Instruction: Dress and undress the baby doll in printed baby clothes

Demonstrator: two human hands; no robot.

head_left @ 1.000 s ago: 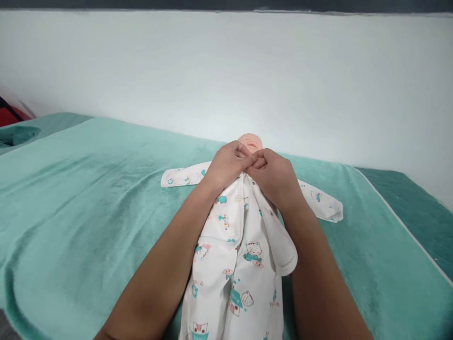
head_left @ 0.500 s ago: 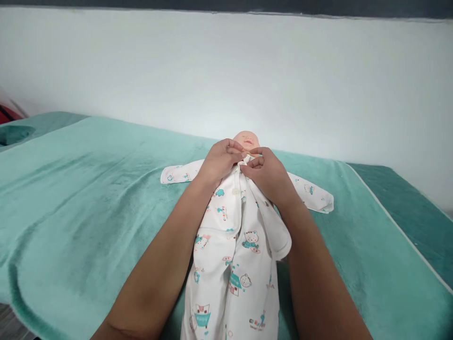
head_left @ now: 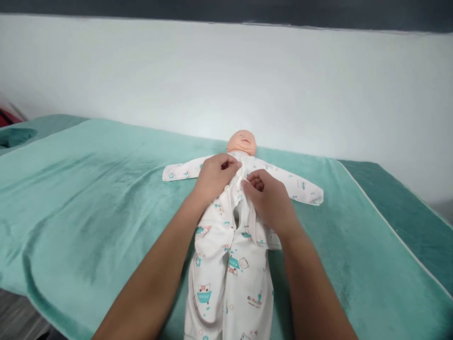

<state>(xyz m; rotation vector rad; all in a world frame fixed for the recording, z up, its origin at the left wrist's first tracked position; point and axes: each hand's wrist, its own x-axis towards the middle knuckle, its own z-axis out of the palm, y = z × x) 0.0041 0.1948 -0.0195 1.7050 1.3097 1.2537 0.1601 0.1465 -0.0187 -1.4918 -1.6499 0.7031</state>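
A baby doll [head_left: 241, 141] lies on its back on a teal blanket [head_left: 88, 189], head towards the wall. It wears a white printed sleepsuit [head_left: 230, 264] with its sleeves spread to both sides. My left hand [head_left: 214, 175] is closed on the left front edge of the sleepsuit at the doll's chest. My right hand [head_left: 268, 198] pinches the right front edge just beside it. A narrow gap in the front opening shows below my fingers.
A pale wall [head_left: 226, 80] rises right behind the doll's head. A darker green cover [head_left: 406, 208] shows under the blanket at the right. Something red [head_left: 5, 118] sits at the far left edge. The blanket's front edge runs at lower left.
Both hands have moved down from the doll's neck to its chest. The loose right flap of the sleepsuit now lies flatter across the body. The doll's face is uncovered.
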